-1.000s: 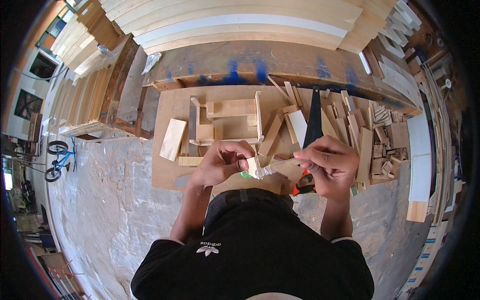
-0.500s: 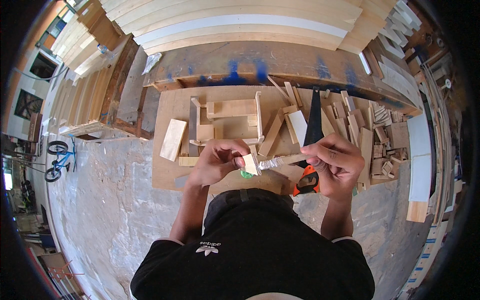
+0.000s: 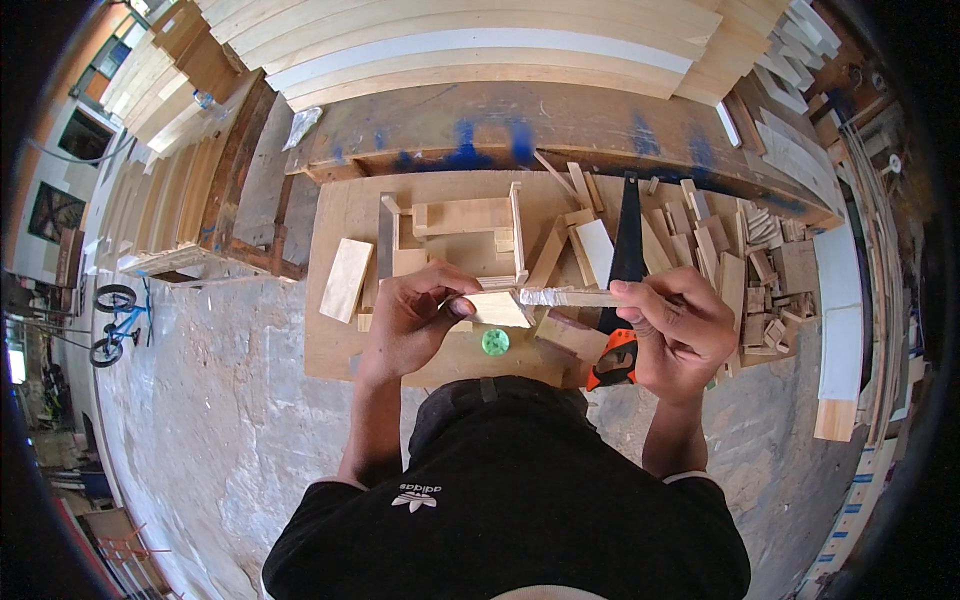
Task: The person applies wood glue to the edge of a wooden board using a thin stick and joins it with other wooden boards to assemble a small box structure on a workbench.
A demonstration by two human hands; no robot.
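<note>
Pinched between the thumb and fingers of my left hand (image 3: 412, 318) is a small pale wood block (image 3: 497, 309) with a slanted end. My right hand (image 3: 682, 328) grips a thin wooden stick (image 3: 575, 298) whose left end is smeared with something white, like glue. That white end meets the right edge of the block, or lies very close to it. Below the block sits a round green thing (image 3: 495, 342), perhaps a bottle seen from above. A handsaw (image 3: 628, 232) with an orange and black handle lies beside my right hand, partly hidden by it.
A small wooden frame (image 3: 466, 218) lies on the low work board (image 3: 335, 215). Offcuts (image 3: 775, 325) are heaped at the right. Beyond, a paint-stained bench (image 3: 440, 120) carries stacked planks (image 3: 480, 65). A blue bicycle (image 3: 122, 322) stands far left on the concrete floor (image 3: 220, 430).
My left hand has shifted slightly left and turned the block, so its long face shows. The stick has levelled out, its white end now at the block's edge. The green thing is uncovered.
</note>
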